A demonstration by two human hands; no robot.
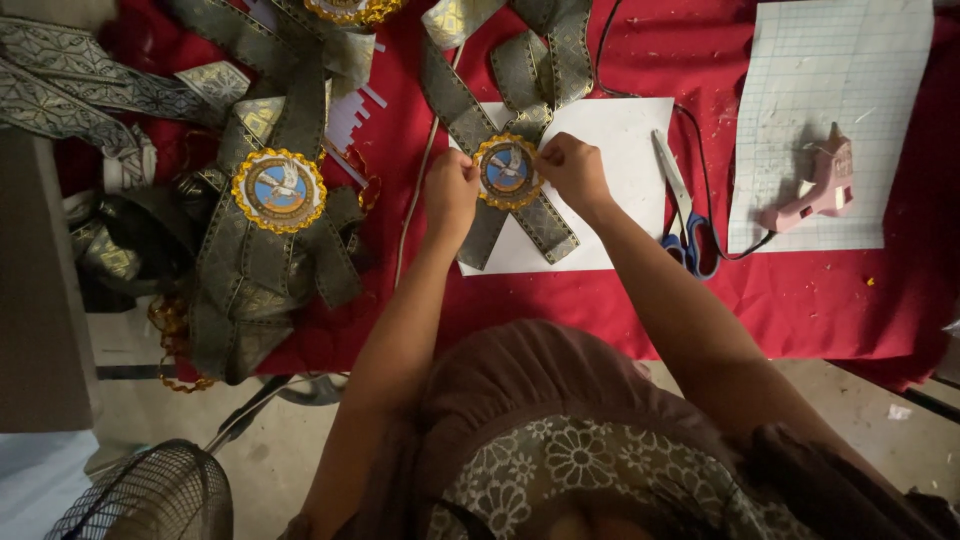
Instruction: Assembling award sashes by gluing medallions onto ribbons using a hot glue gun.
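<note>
From above, my left hand [450,190] and right hand [572,168] pinch opposite edges of the round badge [507,171] on the ribbon rosette [520,130], which lies on white paper [620,150]. I should press evenly, keeping it centred. Scissors [680,205] lie near my right wrist; the glue gun [815,190] sits well apart.

A craft workshop: glue gun [815,190], scissors [685,215], piled ribbon rosettes [270,220].
</note>
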